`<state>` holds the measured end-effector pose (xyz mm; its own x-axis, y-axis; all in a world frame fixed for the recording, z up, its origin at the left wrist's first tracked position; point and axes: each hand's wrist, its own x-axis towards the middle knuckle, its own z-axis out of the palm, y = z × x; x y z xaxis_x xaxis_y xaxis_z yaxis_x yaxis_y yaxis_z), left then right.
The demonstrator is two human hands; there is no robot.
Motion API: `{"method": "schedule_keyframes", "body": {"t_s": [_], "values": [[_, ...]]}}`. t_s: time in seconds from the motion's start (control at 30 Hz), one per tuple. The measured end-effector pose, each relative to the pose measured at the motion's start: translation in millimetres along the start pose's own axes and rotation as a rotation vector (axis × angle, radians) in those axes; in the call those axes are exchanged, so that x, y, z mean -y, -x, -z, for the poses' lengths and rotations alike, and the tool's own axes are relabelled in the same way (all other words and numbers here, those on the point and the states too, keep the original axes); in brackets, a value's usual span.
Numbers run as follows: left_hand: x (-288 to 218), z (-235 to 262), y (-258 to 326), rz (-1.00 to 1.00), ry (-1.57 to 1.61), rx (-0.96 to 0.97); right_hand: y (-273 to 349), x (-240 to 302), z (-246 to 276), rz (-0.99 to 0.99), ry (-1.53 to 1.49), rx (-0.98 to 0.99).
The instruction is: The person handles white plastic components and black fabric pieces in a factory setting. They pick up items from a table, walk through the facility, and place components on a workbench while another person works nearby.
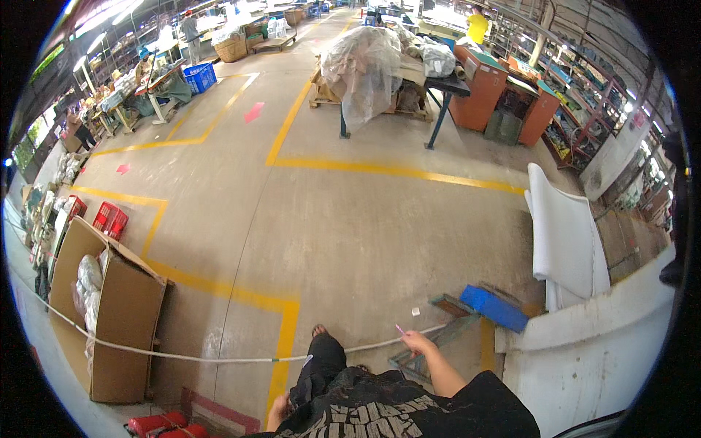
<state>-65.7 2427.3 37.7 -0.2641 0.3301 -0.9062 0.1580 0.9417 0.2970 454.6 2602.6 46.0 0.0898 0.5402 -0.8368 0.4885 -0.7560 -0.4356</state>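
My right hand [418,342] is closed around a thin pinkish stick [400,330], perhaps a pen; its tip points away from me. Low beside my body is my left hand [278,409], small in view, its fingers not clear enough to read. A pale rope or hose [219,360] stretches across in front of my legs, from the left wall toward the right hand. One sandalled foot [319,330] steps forward on the concrete floor.
A tall cardboard box [125,328] with white plastic-wrapped bundles stands left. Red fire extinguishers [157,423] are at lower left. On the right are a blue block [494,307] on a stand, white folded sheets [566,230] and a low wall [584,358]. A plastic-covered pile [361,66] sits ahead.
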Motion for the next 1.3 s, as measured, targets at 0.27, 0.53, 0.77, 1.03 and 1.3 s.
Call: {"method": "schedule_keyframes", "body": {"t_s": [0.27,0.53,0.77,1.03,1.3], "values": [[-222.8,30.7,-111.3,-0.026,-0.083,0.036,-148.9,207.4,82.3,-0.189,-0.105,0.004],[-673.7,103.5,-251.0,-0.465,-0.211,-0.028,-246.0,311.5,129.0,-0.292,-0.494,-0.344],[-1017.1,115.3,-309.5,-0.633,-0.050,-0.123,-386.4,388.7,218.8,-0.467,-0.527,0.156],[-1079.3,108.2,-368.5,-0.078,0.053,0.136,-598.2,760.1,389.6,-0.111,0.148,-0.026],[-1241.1,145.1,-472.5,-0.028,-0.038,0.068,-755.6,1140.0,481.0,0.100,-0.049,-0.137]]}}
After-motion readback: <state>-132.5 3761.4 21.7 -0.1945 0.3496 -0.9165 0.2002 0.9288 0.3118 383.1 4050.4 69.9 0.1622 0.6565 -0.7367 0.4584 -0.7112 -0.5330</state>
